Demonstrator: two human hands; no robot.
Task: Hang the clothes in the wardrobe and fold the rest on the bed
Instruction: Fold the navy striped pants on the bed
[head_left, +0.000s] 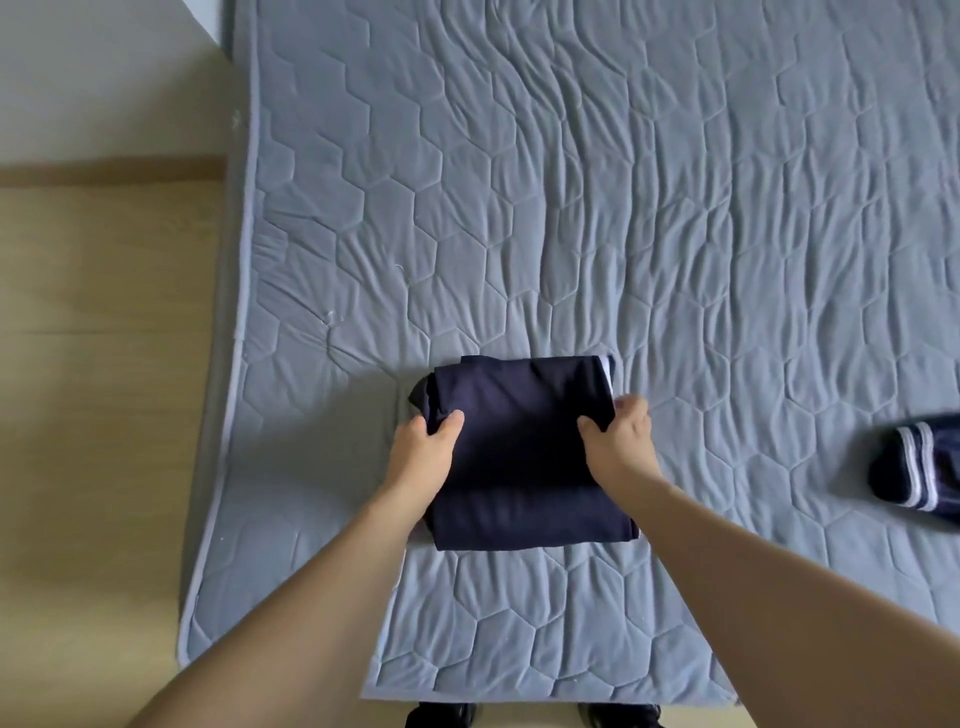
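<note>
A dark navy garment (524, 457) lies folded into a compact rectangle on the grey-blue quilted bed (623, 208), near its front edge. A bit of white trim shows at its far right corner. My left hand (423, 454) grips the garment's left edge, thumb on top and fingers tucked under. My right hand (621, 441) grips the right edge the same way. Both forearms reach in from the bottom of the view.
A second navy garment with white stripes (917, 473) lies folded at the bed's right edge of view. Wooden floor (104, 415) runs along the left of the bed, with a pale wall (104, 78) behind. Dark footwear (441, 717) shows below the bed's front edge.
</note>
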